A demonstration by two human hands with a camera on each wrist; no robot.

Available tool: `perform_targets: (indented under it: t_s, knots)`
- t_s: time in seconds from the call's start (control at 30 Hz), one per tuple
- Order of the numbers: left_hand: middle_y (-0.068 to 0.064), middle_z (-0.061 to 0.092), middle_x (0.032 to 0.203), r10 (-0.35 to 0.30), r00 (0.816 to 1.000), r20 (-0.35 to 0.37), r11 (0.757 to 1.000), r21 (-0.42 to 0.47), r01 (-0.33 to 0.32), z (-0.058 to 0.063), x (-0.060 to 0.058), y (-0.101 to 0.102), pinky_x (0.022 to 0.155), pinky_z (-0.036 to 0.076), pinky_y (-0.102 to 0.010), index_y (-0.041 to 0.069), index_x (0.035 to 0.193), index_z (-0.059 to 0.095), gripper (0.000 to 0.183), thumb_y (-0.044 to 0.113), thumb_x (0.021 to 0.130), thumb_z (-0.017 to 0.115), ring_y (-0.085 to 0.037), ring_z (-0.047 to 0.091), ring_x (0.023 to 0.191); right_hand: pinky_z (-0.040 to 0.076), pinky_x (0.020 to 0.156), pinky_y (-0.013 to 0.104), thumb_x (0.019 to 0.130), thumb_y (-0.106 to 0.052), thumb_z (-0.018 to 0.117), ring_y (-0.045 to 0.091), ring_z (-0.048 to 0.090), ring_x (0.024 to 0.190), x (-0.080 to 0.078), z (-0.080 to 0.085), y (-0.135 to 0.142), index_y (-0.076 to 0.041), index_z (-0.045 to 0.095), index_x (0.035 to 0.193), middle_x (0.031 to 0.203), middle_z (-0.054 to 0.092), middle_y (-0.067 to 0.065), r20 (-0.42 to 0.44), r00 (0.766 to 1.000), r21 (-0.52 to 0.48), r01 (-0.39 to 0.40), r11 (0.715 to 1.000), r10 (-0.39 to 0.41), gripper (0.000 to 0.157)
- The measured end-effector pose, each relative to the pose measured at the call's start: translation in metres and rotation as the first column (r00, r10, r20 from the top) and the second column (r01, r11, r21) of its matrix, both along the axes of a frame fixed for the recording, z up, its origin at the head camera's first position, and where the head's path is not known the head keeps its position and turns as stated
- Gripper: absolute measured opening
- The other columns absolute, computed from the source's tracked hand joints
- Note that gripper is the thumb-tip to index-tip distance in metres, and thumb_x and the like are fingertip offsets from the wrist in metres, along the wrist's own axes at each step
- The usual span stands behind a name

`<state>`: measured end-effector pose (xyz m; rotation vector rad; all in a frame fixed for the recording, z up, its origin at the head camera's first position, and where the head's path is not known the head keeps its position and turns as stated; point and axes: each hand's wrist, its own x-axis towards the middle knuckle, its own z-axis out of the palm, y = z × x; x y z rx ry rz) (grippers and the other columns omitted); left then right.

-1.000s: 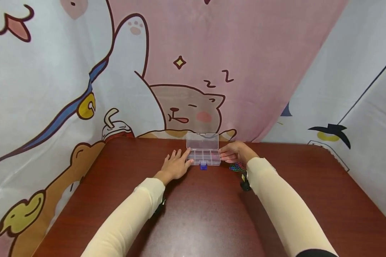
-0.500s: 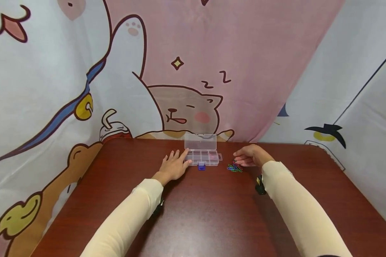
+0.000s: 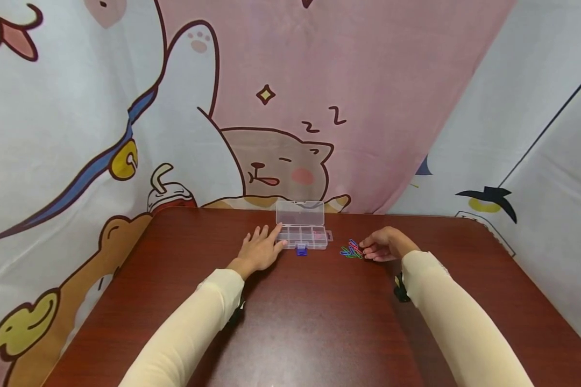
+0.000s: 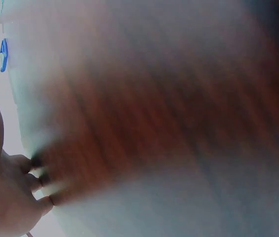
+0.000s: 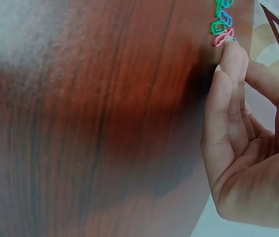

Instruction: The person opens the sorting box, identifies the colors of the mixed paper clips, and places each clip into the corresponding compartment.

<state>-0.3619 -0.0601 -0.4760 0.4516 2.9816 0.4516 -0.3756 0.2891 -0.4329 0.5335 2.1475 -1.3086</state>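
Note:
A clear plastic compartment box (image 3: 295,237) stands on the table with its lid raised at the back and a blue latch (image 3: 302,250) at its front. My left hand (image 3: 259,250) lies spread at the box's left end, index finger and thumb against its side. To the right of the box lies a small pile of coloured paper clips (image 3: 351,251) in green, blue and pink. My right hand (image 3: 386,244) is at the pile's right edge. In the right wrist view its fairly straight fingertips (image 5: 232,47) reach a pink paper clip (image 5: 221,38).
Something pink (image 3: 318,235) lies in a right-hand compartment of the box. The brown wooden table (image 3: 300,322) stretches toward me. Behind it hangs a cartoon-printed curtain (image 3: 368,107), close to the table's back edge.
My right hand has moved from the box's right end out to the right, down to the paper clips. The left hand has stayed at the box. The view has shifted slightly.

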Motion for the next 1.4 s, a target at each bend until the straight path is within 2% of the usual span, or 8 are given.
perform_targets:
  t_s: [0.3,0.63,0.73,0.83,0.93,1.03,1.2,1.4]
  knots:
    - [-0.016,0.021,0.160,-0.006,1.000,0.002,1.000,-0.001,0.006,-0.001,-0.001,-0.001,0.117,0.012,-0.057,0.031,0.157,0.014,0.062,0.056,0.102,0.026,-0.038,0.015,0.148,0.056,0.061,0.026,0.089,-0.020,0.071,0.009,0.068,0.058,0.003,-0.004,-0.007,-0.002,0.073,0.088,0.066,0.071,0.001,-0.033,0.999,0.054,-0.034,0.998,0.036,0.018]
    - [-0.017,0.021,0.160,-0.002,1.000,0.000,1.000,0.001,0.002,0.007,0.001,-0.001,0.117,0.011,-0.057,0.029,0.158,0.015,0.061,0.054,0.103,0.028,-0.038,0.015,0.148,0.058,0.062,0.033,0.087,-0.012,0.070,0.013,0.069,0.057,-0.001,0.003,-0.023,0.001,0.073,0.082,0.062,0.068,0.003,-0.093,0.990,0.223,-0.080,0.971,0.103,0.014]
    - [-0.017,0.021,0.160,-0.004,1.000,0.000,1.000,-0.003,0.004,0.007,0.002,0.000,0.117,0.011,-0.057,0.029,0.158,0.015,0.061,0.054,0.103,0.028,-0.038,0.015,0.148,0.057,0.059,0.033,0.085,-0.009,0.068,0.015,0.069,0.056,-0.002,0.004,-0.028,0.003,0.073,0.080,0.063,0.069,0.006,-0.136,0.981,0.308,-0.094,0.947,0.141,0.014]
    - [-0.017,0.022,0.160,-0.005,1.000,-0.003,1.000,-0.008,0.005,0.005,0.002,0.000,0.117,0.012,-0.057,0.029,0.158,0.015,0.061,0.054,0.103,0.028,-0.038,0.016,0.148,0.057,0.056,0.034,0.082,-0.009,0.067,0.016,0.069,0.054,-0.001,0.005,-0.034,0.001,0.074,0.075,0.062,0.070,0.007,-0.165,0.970,0.433,-0.090,0.897,0.177,0.015]
    - [-0.017,0.021,0.160,-0.004,1.000,0.002,1.000,-0.010,0.004,0.004,0.001,0.000,0.117,0.012,-0.057,0.030,0.158,0.014,0.061,0.054,0.103,0.027,-0.038,0.015,0.148,0.057,0.056,0.034,0.081,-0.009,0.065,0.017,0.070,0.055,-0.001,0.006,-0.041,-0.001,0.075,0.070,0.063,0.071,0.008,-0.159,0.969,0.529,-0.080,0.845,0.191,0.017]
    - [-0.016,0.020,0.161,-0.001,1.000,0.010,1.000,-0.013,0.002,0.002,0.000,-0.001,0.118,0.011,-0.056,0.031,0.158,0.013,0.062,0.056,0.103,0.025,-0.037,0.014,0.148,0.058,0.058,0.035,0.082,-0.009,0.063,0.018,0.070,0.056,0.000,0.008,-0.047,-0.002,0.076,0.070,0.064,0.071,0.008,-0.146,0.970,0.572,-0.077,0.816,0.194,0.019]
    - [-0.016,0.020,0.160,-0.001,1.000,0.009,1.000,-0.011,0.001,0.001,-0.001,-0.001,0.117,0.011,-0.056,0.031,0.158,0.013,0.063,0.057,0.102,0.025,-0.037,0.014,0.148,0.057,0.058,0.034,0.083,-0.010,0.064,0.017,0.070,0.057,0.002,0.011,-0.052,-0.003,0.076,0.070,0.064,0.071,0.008,-0.135,0.972,0.606,-0.071,0.792,0.190,0.020]
    - [-0.017,0.021,0.160,-0.005,1.000,0.001,1.000,-0.006,0.005,0.001,-0.001,-0.001,0.117,0.011,-0.057,0.031,0.157,0.013,0.062,0.057,0.102,0.026,-0.038,0.015,0.148,0.057,0.058,0.034,0.083,-0.011,0.066,0.017,0.069,0.056,0.000,0.009,-0.049,-0.003,0.076,0.070,0.063,0.071,0.007,-0.134,0.976,0.610,-0.057,0.790,0.174,0.018]
